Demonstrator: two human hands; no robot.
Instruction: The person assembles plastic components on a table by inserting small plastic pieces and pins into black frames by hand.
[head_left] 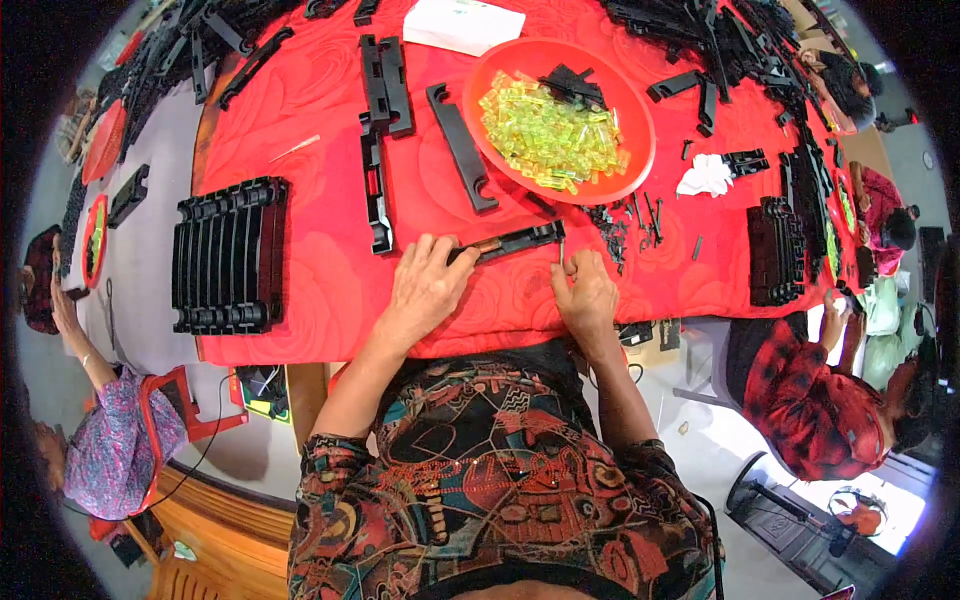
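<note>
My left hand is closed on the left end of a long, narrow black plastic part, which lies slanted on the red tablecloth with its hollow side up. A brownish strip shows in the hollow beside my fingers. At the part's right end, my right hand pinches a thin, upright metal piece; its lower end is hidden in my fingers. Just beyond sits a red bowl of see-through yellow-green pieces, with some black pieces at its far side.
A stack of black parts stands at left, another stack at right. Long black parts lie beyond my hands. Small black bits and white tissue lie right of the bowl. Other people sit at both sides.
</note>
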